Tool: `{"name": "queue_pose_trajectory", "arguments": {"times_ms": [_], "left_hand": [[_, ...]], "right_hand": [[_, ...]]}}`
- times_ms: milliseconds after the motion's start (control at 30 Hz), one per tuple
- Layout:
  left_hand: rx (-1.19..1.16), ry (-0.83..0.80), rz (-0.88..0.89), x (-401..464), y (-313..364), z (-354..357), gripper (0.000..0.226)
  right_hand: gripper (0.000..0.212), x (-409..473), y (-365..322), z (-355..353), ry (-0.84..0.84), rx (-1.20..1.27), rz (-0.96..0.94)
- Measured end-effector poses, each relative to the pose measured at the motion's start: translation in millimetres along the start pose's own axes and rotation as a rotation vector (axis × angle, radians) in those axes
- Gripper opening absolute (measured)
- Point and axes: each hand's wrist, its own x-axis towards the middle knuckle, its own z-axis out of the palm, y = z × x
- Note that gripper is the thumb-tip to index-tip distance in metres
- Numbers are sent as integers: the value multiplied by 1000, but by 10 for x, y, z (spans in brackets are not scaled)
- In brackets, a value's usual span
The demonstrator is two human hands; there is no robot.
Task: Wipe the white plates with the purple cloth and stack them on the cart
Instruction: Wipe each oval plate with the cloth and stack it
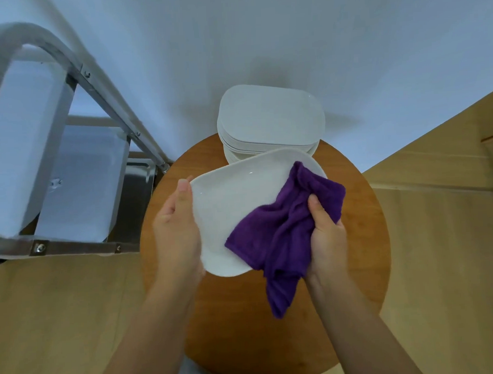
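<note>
A white plate [234, 204] with rounded corners is held tilted above the round wooden table [363, 238]. My left hand [176, 232] grips its left edge, thumb on the rim. My right hand [326, 234] holds the purple cloth [284, 233] bunched against the plate's right side, and a corner of the cloth hangs down below the plate. Behind, a stack of several white plates [270, 118] stands at the table's far edge. The metal cart [68, 155] stands at the left.
The cart has grey shelves and a rounded metal frame [18, 30] close to the table's left edge. A white wall lies behind the plate stack. Light wooden floor surrounds the table, with a wooden ledge [436, 161] at the right.
</note>
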Motion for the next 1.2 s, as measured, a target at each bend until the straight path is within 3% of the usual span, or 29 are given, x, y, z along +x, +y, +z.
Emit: {"name": "queue_pose_trajectory", "arguments": {"times_ms": [133, 233, 333, 400, 500, 567, 667, 867, 1100, 1200], "left_hand": [[-154, 117, -35, -213, -186, 205, 35], [-229, 93, 18, -288, -232, 334, 30], [-75, -77, -23, -248, -242, 342, 23], [109, -256, -40, -125, -157, 231, 25], [174, -573, -167, 159, 70, 114, 66], [165, -622, -233, 280, 138, 152, 42], [70, -468, -344, 323, 143, 274, 15], [-30, -279, -145, 300, 113, 254, 10], [-278, -16, -86, 88, 56, 407, 7], [-382, 34, -104, -25, -25, 496, 26]], "right_hand": [[20, -13, 11, 124, 6, -68, -73], [21, -81, 190, 106, -20, -137, 42], [25, -72, 177, 5, -54, -142, 176], [24, 18, -11, -85, -94, -265, 153], [15, 118, -322, -156, -271, -453, 111], [9, 132, -426, -112, -406, -576, 116], [8, 129, -457, -14, -469, -699, 55], [18, 19, -237, -74, -396, -456, -20], [20, -147, 202, 38, -29, 41, -52], [32, -230, 328, 92, 25, 107, -47]]}}
